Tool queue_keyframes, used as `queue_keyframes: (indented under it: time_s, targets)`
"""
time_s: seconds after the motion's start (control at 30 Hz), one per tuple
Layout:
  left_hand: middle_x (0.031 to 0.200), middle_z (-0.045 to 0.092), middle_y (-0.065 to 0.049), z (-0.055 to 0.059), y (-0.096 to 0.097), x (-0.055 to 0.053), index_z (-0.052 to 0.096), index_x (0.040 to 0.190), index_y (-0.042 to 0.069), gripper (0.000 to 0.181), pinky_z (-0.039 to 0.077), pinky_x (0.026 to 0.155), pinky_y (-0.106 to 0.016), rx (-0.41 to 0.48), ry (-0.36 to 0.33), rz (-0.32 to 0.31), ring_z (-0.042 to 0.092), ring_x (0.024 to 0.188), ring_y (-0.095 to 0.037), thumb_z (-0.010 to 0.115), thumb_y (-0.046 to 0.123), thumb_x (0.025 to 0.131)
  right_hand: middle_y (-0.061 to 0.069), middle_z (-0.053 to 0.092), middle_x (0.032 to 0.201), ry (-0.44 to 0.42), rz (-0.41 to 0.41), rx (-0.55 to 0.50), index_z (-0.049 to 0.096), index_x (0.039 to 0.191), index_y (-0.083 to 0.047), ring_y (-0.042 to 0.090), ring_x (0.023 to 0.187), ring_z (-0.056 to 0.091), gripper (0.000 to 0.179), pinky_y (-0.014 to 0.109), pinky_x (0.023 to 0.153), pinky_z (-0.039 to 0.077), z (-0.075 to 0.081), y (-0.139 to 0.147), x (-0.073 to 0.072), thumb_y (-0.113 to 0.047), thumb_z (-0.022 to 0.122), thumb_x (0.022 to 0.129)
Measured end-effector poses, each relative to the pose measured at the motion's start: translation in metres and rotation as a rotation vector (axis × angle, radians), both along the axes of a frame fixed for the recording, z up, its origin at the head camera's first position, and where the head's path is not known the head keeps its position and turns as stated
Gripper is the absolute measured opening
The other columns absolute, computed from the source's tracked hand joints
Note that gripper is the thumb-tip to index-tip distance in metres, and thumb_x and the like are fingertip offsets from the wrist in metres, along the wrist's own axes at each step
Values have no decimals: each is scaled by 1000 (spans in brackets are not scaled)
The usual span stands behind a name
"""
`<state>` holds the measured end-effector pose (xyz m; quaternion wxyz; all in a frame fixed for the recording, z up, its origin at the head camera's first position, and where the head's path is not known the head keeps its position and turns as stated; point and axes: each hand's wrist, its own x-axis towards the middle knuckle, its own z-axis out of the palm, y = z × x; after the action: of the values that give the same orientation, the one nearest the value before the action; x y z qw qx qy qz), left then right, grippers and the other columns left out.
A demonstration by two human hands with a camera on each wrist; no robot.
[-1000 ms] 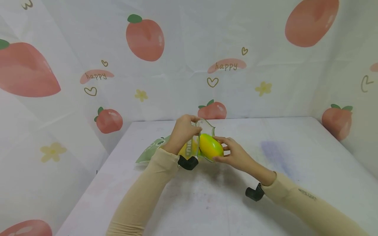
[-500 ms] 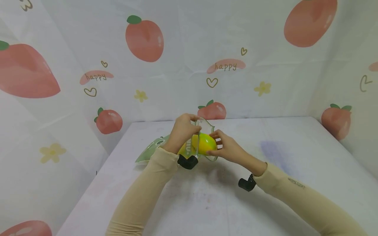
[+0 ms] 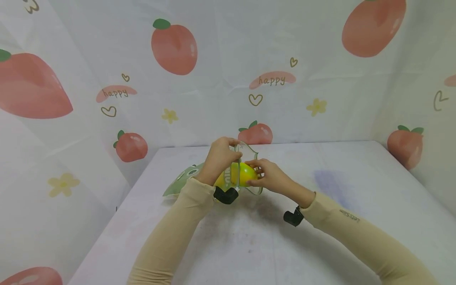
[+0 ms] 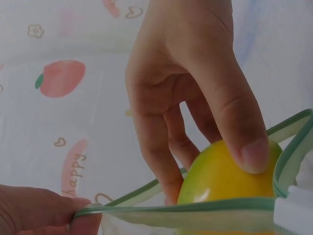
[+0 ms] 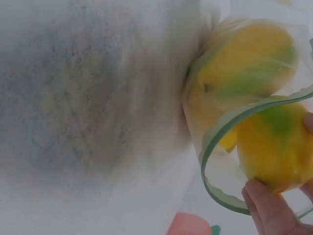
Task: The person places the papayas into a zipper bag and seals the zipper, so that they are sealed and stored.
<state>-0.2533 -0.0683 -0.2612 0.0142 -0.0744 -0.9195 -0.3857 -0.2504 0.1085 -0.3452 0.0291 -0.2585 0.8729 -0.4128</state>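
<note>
A clear zip bag with green edging (image 5: 204, 166) lies on the table, its mouth spread open to the right. My left hand (image 3: 220, 160) pinches the upper rim of the mouth between thumb and fingers. My right hand (image 3: 279, 180) grips a yellow-green mango (image 3: 246, 174) by its outer end, fingers on one side and thumb on the other. This mango is partly inside the mouth, as the left wrist view also shows. More yellow-green fruit (image 5: 249, 66) sits deeper in the bag. A white zip slider (image 4: 294, 210) is at the rim.
To the left of my left hand, a green printed part with an eye design (image 3: 183, 182) rests on the white table (image 3: 228, 245). A white cloth wall with fruit prints (image 3: 213, 99) stands behind the table. Black camera mounts (image 3: 226, 195) hang at both wrists.
My right hand has moved left with the mango, which has gone from just outside the mouth to partly within the bag. My left hand has stayed at the rim.
</note>
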Motion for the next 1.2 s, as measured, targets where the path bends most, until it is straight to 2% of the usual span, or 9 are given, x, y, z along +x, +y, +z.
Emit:
queue_keyframes:
  time_s: [0.37, 0.67, 0.93, 1.2]
  targets:
    - [127, 62, -9, -1, -1, -1, 64, 127, 7, 42, 57, 79, -30, -8, 9, 6, 68, 75, -16, 68, 12, 86, 15, 57, 132, -25, -27, -70, 52, 133, -2, 32, 113, 62, 56, 39, 91, 54, -2, -2, 1, -16, 76, 84]
    - [127, 62, -9, -1, 0, -1, 64, 127, 7, 42, 57, 78, -29, -13, 11, 15, 66, 75, -17, 69, 12, 86, 17, 56, 130, 48, -26, -63, 56, 130, 0, 32, 112, 62, 52, 41, 92, 53, 0, 1, -1, -15, 75, 84]
    - [127, 62, -8, -1, -1, -1, 64, 127, 7, 42, 56, 71, -26, 5, -7, 15, 66, 73, -15, 69, 12, 86, 18, 56, 130, 62, -42, -83, 56, 132, -4, 37, 116, 60, 54, 44, 94, 51, 4, 6, 0, -17, 76, 83]
    - [129, 61, -9, 0, -1, 0, 63, 129, 7, 43, 57, 75, -27, 17, -23, 17, 69, 78, -16, 69, 12, 87, 15, 57, 131, 102, -50, -101, 57, 130, -4, 34, 114, 61, 53, 43, 94, 51, 4, 11, 0, -17, 77, 82]
